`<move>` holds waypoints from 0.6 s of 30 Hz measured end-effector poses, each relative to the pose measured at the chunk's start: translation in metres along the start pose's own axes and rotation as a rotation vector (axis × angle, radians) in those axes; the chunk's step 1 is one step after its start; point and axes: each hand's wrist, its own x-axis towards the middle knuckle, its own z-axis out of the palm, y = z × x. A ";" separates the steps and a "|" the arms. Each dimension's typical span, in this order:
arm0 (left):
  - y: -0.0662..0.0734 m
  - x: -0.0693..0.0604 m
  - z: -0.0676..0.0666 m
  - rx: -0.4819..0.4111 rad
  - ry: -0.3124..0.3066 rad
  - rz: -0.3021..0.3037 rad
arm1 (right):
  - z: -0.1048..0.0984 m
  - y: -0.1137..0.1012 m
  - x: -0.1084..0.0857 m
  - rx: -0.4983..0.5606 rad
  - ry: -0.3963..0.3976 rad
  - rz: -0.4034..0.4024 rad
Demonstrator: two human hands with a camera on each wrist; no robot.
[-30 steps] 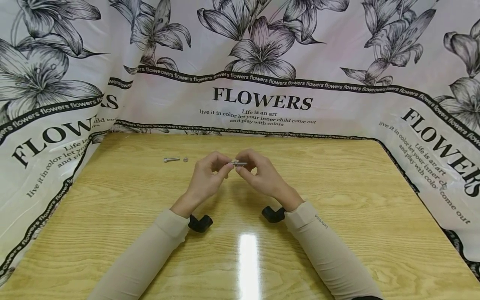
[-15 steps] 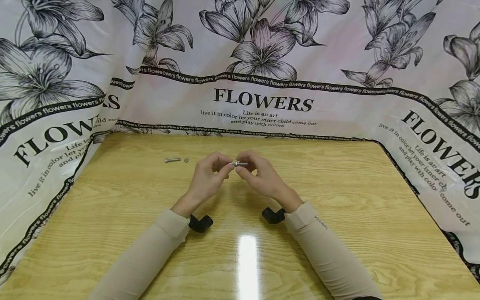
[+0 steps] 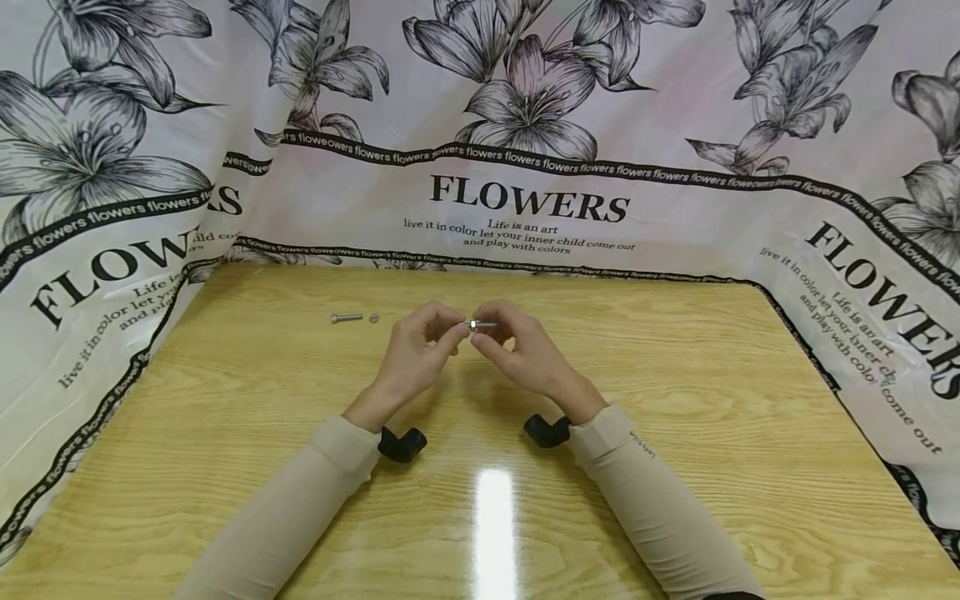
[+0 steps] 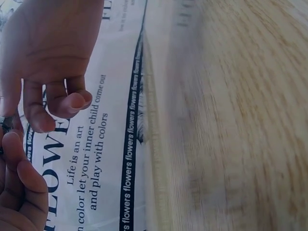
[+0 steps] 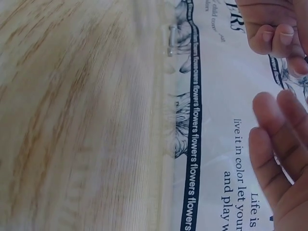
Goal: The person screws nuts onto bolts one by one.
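Note:
Over the middle of the table, my left hand (image 3: 418, 346) pinches a small metal bolt (image 3: 488, 325) near its left end between thumb and index finger. The bolt lies level, its shank pointing right. A hex nut (image 3: 473, 326) sits around it, and the thumb and index finger of my right hand (image 3: 522, 346) are at this nut. Fingertips hide the bolt's left end. In the left wrist view the pinched parts are mostly cut off at the edge; the right wrist view shows the loosely curled other fingers (image 5: 263, 156) of my right hand.
A second bolt (image 3: 347, 317) lies on the wooden table (image 3: 675, 400) left of my hands, with a loose nut (image 3: 374, 317) beside it. Flower-printed cloth (image 3: 525, 225) stands around the back and sides. Black wrist mounts (image 3: 402, 446) hang under both wrists.
The nut between my hands shows more clearly now, and my right fingertips have shifted slightly about it. The head view has drifted slightly. The bolt and nut on the table stay put.

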 end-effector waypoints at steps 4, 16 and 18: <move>0.000 0.002 0.001 -0.008 -0.010 0.009 | 0.001 0.017 0.000 -0.003 0.014 -0.058; 0.002 0.001 0.001 -0.001 -0.015 0.015 | 0.002 0.027 -0.001 0.006 -0.007 0.049; 0.002 0.000 -0.001 -0.003 -0.013 0.005 | 0.004 0.026 0.000 0.007 -0.005 0.027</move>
